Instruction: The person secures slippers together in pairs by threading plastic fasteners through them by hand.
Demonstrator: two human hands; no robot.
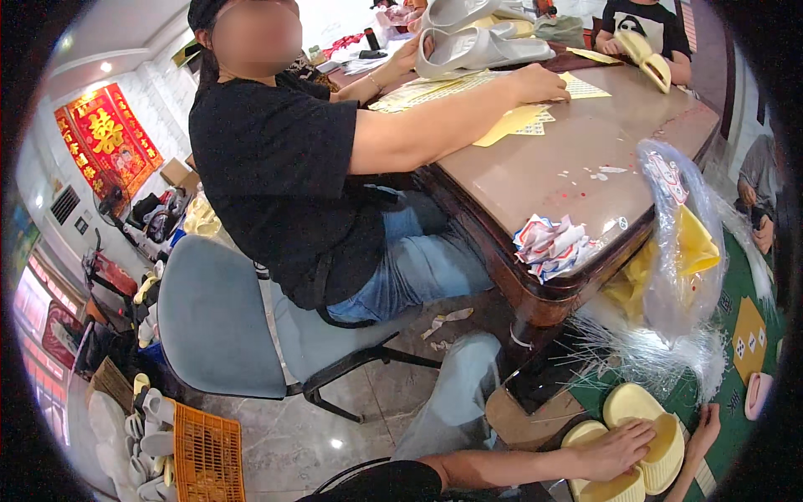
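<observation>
A pair of pale yellow foam slippers (648, 443) lies low in the view on a green mat (736, 335), thick-soled, stacked loosely sole to sole, with a third yellow slipper (598, 485) just below them. The left hand (615, 449) lies flat on top of the pair, fingers spread and pressing down, not curled round anything; its forearm runs in from the lower edge. The right hand (705, 431) shows only at its edge beside the slippers, touching their right side; how far it is open cannot be told.

Above the slippers a clear plastic bag (677, 243) with more yellow pieces inside leans against the corner of a dark wooden counter (577, 159) with a glossy top. A crumpled wad of printed wrappers (552, 245) sits at its near corner. A co-worker in a black shirt (276, 167) sits on a grey office chair (217, 318), one hand on yellow sticker sheets (519, 121), the other at grey slippers (477, 46). An orange crate (205, 456) stands on the tiled floor (301, 435), and a red wall hanging (104, 142) shows at left.
</observation>
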